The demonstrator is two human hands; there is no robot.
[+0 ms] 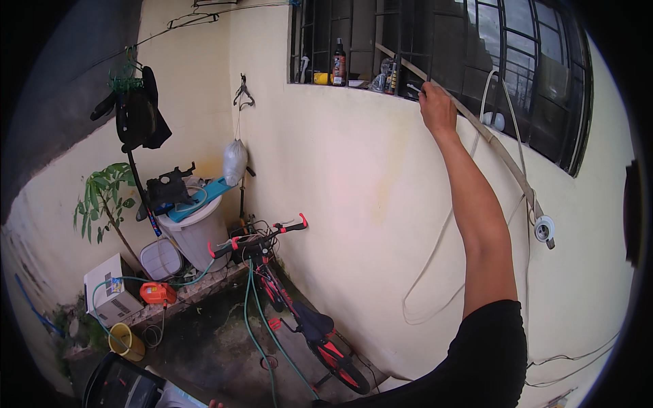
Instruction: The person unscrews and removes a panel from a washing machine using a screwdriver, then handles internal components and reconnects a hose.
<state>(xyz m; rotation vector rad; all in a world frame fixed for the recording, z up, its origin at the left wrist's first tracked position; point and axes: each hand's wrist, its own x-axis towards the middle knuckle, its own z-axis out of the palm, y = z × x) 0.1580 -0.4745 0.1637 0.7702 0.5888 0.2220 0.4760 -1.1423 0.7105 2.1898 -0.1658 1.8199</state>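
My right hand [439, 110] is raised to the barred window [449, 41], at the sill. Its fingers are closed at a small pale, slim object [413, 88], whose kind I cannot make out. A long wooden pole [500, 149] slants past the hand, from the bars to a white round fitting [544, 229] at its lower end. Beside the hand on the sill stand a dark spray bottle [339, 62], a black and yellow can [391, 76] and a clear plastic bag [378, 80]. Of my left hand [216, 404] only fingertips show at the lower edge.
A black and red bicycle [316, 323] leans near the wall, with green hoses [253, 319] beside it. Behind are a lidded bin [201, 234], an orange machine [158, 293], a white box [112, 292] and a yellow bucket [126, 342]. A pale cable [435, 238] hangs from the window.
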